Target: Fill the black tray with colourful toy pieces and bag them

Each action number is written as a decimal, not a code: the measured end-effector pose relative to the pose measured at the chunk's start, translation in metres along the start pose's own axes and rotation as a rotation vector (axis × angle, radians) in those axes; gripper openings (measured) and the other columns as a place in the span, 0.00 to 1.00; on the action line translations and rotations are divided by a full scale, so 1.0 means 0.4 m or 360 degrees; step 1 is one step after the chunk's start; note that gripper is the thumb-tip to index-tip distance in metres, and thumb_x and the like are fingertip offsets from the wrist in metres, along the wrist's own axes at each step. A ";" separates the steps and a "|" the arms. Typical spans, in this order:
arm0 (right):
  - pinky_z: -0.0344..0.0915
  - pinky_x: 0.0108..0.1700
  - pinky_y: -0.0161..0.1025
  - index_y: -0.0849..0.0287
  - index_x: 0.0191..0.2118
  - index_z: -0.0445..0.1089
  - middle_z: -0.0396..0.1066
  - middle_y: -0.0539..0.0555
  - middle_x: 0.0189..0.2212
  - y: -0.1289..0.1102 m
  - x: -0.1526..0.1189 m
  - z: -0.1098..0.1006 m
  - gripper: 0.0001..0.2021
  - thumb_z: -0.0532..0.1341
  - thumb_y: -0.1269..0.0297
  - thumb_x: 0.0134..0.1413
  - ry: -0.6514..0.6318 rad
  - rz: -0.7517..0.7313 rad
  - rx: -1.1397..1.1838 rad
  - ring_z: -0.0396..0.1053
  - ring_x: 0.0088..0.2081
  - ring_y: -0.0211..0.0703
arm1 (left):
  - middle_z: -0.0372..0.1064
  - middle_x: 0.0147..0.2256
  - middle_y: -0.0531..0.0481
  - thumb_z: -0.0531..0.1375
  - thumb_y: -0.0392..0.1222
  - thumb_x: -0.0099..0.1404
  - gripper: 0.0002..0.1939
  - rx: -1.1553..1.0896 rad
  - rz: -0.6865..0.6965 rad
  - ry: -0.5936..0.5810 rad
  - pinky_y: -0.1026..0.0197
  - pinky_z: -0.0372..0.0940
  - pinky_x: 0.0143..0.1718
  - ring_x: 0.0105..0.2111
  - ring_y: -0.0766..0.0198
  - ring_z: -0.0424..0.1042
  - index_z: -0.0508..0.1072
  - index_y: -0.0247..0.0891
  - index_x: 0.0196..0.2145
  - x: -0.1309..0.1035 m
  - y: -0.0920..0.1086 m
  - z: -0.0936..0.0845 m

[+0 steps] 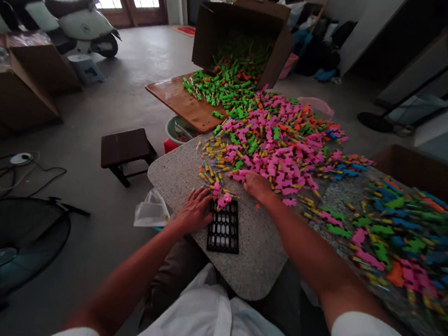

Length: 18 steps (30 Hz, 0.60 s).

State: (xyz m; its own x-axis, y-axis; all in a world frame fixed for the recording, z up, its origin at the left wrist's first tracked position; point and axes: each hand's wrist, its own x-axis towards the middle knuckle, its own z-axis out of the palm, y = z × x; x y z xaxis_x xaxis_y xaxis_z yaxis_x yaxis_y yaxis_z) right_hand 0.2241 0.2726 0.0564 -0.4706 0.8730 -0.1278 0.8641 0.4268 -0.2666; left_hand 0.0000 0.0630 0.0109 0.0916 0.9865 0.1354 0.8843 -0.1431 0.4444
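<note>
My left hand (195, 209) lies with fingers extended on the speckled stone table (251, 272), along the left edge of a black grid tray (224, 235). Pale cells show in the tray's lower part. Two pink toy cars (224, 200) rest at its upper end, close to my left fingertips. My right hand (257, 186) is at the near edge of the heap of pink toy cars (288, 155), its fingers curled onto a pink toy car (238, 175). The fingertips are partly hidden. Small yellow-tipped pieces (211, 174) lie scattered between my hands and the heap.
A tipped cardboard box (281, 59) spills green toy cars (222, 87) onto a brown board (172, 92). Mixed coloured toys (414, 239) cover the right side. A stool (129, 146), a fan (3, 256), a clear plastic bag (152, 211) and a scooter (78, 19) are at left.
</note>
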 end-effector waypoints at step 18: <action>0.72 0.39 0.42 0.54 0.40 0.73 0.79 0.57 0.33 -0.126 -0.408 0.198 0.14 0.58 0.49 0.63 0.0268 0.0089 0.1090 0.77 0.35 0.50 | 0.59 0.74 0.40 0.63 0.46 0.67 0.32 -0.0039 -0.0036 -0.0054 0.37 0.43 0.80 0.78 0.46 0.50 0.69 0.43 0.68 0.004 0.021 -0.014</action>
State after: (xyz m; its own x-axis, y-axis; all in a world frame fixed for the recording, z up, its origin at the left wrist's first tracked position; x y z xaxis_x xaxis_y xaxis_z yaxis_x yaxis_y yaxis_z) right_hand 0.2432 0.0898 0.0150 -0.3468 0.9376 -0.0240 0.5538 0.1840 -0.8121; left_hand 0.0050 0.0630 0.0197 0.0874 0.9916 0.0950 0.8750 -0.1220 0.4686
